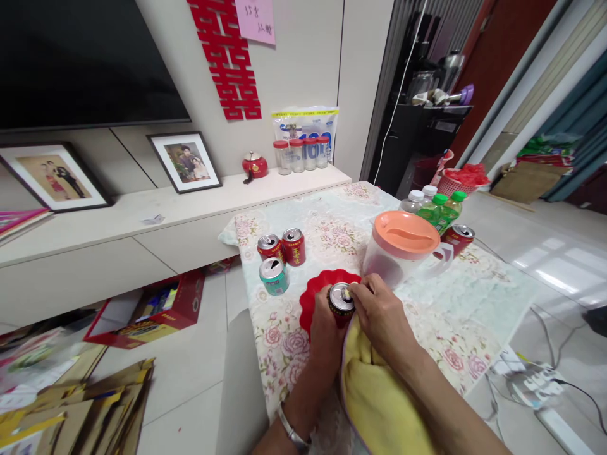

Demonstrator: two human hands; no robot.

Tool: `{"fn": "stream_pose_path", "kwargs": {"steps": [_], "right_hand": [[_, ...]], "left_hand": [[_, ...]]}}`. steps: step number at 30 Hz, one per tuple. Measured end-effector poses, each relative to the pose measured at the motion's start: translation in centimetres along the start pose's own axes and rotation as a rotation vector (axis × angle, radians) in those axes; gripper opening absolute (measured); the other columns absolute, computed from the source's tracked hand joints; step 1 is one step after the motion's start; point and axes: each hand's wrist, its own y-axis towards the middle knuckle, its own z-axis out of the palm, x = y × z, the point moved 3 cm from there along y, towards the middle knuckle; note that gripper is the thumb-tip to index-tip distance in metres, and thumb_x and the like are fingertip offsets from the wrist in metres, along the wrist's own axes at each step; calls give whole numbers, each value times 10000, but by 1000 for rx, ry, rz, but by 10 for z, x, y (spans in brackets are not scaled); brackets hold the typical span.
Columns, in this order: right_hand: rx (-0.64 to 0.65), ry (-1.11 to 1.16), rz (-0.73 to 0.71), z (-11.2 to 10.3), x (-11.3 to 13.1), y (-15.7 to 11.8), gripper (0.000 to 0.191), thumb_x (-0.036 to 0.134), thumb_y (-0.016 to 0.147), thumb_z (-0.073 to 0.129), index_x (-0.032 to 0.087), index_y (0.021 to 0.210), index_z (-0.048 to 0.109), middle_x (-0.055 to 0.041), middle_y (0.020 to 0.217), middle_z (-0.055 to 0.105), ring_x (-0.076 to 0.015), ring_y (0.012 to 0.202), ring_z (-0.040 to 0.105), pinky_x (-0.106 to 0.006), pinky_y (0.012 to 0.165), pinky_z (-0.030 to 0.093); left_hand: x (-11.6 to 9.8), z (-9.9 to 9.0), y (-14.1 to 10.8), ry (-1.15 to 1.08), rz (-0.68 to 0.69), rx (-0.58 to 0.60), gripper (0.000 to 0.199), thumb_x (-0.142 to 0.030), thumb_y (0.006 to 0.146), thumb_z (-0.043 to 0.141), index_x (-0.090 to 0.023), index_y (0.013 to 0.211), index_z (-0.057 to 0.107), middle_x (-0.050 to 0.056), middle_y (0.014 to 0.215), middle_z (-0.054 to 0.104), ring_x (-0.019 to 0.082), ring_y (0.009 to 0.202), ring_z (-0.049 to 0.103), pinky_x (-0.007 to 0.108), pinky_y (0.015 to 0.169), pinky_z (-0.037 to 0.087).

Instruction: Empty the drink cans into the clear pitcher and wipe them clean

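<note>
Close in front of me, my left hand [325, 341] is wrapped round a dark drink can [341, 297], which stands about upright with its silver top facing me. My right hand [379, 309] pinches at the can's pull tab [348, 293]; the fingers partly hide it. Behind the can is a red scalloped plate [310, 294]. A yellow cloth [374, 385] lies below my right wrist. To the left stand two red cans [294, 248] with opened tops and a teal can [274, 278]. A clear pitcher with an orange lid [405, 232] is just beyond my right hand.
A flowered tablecloth [332, 224] covers the table. Green-capped bottles [440, 208] and another red can [459, 237] stand at its right. Behind is a white cabinet [227, 196] with red-lidded jars [296, 158]. Cardboard [90, 411] lies on the floor at left, cables at right.
</note>
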Motion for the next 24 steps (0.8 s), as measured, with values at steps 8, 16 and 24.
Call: {"fn": "stream_pose_path", "kwargs": {"steps": [8,16,24], "right_hand": [[-40,160,24,-9,22,-23,201,127,999,508,176,935,693,-47,822,564,-146,691,592,-259,625,497],[-74,393,70,-8,6,-24,154,163,981,593,214,1008,736,-47,849,684,-164,786,677,-279,691,555],[-71,481,280,1,-16,-4,159,259,941,629,213,881,769,-63,844,743,-207,797,694,-336,728,536]], "left_hand": [[11,1,2,6,1,-42,725,-403,724,812,-155,1322,486,184,1259,654,361,1154,670,523,951,560],[9,1,0,15,36,-32,665,-407,768,780,-175,1318,487,173,1259,654,344,1162,662,518,967,552],[0,0,1,-33,18,21,636,-414,810,768,-191,1319,460,159,1270,649,306,1135,678,472,954,562]]}}
